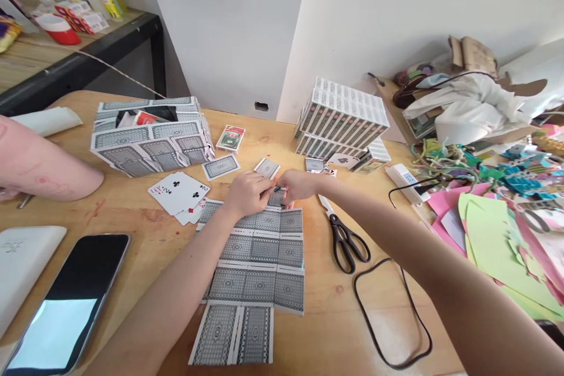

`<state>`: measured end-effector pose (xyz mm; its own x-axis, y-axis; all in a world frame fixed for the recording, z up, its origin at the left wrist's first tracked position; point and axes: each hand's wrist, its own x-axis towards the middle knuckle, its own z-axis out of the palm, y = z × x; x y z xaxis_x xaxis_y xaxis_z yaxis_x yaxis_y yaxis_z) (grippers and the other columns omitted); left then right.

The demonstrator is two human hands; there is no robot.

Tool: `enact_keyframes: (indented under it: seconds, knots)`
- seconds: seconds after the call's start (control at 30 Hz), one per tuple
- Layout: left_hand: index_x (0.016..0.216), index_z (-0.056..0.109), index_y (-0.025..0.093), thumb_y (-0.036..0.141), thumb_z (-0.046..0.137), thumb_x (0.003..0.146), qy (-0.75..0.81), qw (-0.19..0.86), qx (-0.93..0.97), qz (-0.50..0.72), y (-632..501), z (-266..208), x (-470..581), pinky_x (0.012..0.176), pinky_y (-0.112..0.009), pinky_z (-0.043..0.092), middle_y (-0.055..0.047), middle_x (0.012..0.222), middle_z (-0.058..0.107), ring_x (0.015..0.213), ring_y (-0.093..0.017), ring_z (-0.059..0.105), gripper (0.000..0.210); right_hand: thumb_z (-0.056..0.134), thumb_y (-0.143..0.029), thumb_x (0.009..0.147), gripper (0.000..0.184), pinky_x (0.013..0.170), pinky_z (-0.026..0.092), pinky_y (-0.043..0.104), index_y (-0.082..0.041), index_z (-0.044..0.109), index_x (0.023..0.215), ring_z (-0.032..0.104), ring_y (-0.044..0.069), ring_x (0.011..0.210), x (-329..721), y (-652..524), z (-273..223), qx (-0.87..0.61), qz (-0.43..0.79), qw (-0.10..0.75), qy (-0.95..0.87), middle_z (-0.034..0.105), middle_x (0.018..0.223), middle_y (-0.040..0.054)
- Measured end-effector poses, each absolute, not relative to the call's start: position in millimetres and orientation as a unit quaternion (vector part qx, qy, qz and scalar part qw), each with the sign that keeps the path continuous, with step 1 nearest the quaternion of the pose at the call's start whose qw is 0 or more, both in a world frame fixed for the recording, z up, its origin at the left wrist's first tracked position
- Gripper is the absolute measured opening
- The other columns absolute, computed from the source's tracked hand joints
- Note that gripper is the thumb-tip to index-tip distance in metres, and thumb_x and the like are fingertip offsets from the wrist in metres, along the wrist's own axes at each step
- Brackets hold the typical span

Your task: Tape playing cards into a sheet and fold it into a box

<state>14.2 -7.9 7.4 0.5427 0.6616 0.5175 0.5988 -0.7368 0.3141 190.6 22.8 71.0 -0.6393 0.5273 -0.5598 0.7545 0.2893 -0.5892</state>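
A sheet of playing cards (264, 249), laid in overlapping rows with their grey patterned backs up, spreads over the table before me. At its far edge, my left hand (250, 192) is closed, thumb and fingertips pressed on a playing card (277, 197). My right hand (298, 184) pinches the same card from the right side, its fingers curled and partly hidden. Just beyond the hands lies a single card (267, 168), back up. Several face-up cards (178, 192) lie left of my left hand. Black-handled scissors (346, 241) rest below my right forearm.
A box built of cards (150, 135) stands at the back left, near a card pack (231, 138). Stacked card packs (341, 114) stand at the back right. A phone (70, 299) lies left, a black cord (392, 314) and coloured paper (506, 247) right.
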Motion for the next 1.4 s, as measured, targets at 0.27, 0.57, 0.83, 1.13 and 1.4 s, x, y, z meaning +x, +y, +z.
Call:
enact_keyframes:
  seconds: [0.27,0.57,0.83,1.13,1.4]
  knots:
    - [0.071,0.064,0.020,0.024,0.046,0.084,0.364,0.053,0.877,0.309,-9,9,15,0.064,-0.032,0.042,-0.004,0.066,0.066,0.067,-0.018,0.061,0.023,0.055,-0.009,0.059,0.019,0.065,0.053,0.029,-0.020,0.039,0.060,0.070,0.020,0.070,191,25,78,0.426,-0.593,0.125,0.672,0.069,0.060,-0.0012]
    - [0.072,0.063,0.019,0.023,0.045,0.085,0.359,0.052,0.882,0.303,-10,9,15,0.066,-0.032,0.041,-0.004,0.068,0.067,0.068,-0.018,0.061,0.022,0.045,-0.005,0.070,0.013,0.071,0.054,0.029,-0.016,0.050,0.066,0.070,0.017,0.074,192,23,84,0.434,-0.607,0.152,0.649,0.072,0.068,0.0023]
    - [0.107,0.055,0.016,0.014,0.036,0.085,0.414,0.040,0.851,0.321,-13,9,15,0.066,-0.032,0.042,-0.005,0.074,0.067,0.066,-0.020,0.060,0.029,0.055,-0.024,0.080,0.022,0.065,0.055,0.024,-0.016,0.058,0.100,0.068,0.014,0.077,204,14,96,0.499,-0.560,0.016,0.662,0.069,0.098,0.0077]
    - [0.107,0.055,0.018,0.021,0.039,0.086,0.441,0.053,0.843,0.304,-12,8,17,0.064,-0.030,0.042,-0.004,0.075,0.067,0.068,-0.020,0.061,0.026,0.055,-0.028,0.079,0.021,0.057,0.051,0.018,-0.014,0.059,0.095,0.068,0.016,0.074,189,-17,69,0.602,-0.484,-0.019,0.635,0.071,0.083,0.0060]
    - [0.100,0.062,0.020,0.032,0.052,0.081,0.389,0.071,0.883,0.253,-15,21,14,0.076,-0.036,0.042,-0.005,0.093,0.068,0.086,-0.023,0.062,0.025,0.063,-0.039,0.072,0.031,0.049,0.053,0.022,-0.015,0.062,0.092,0.065,0.015,0.060,213,-67,72,0.608,-0.564,-0.019,0.558,0.069,0.078,0.0051]
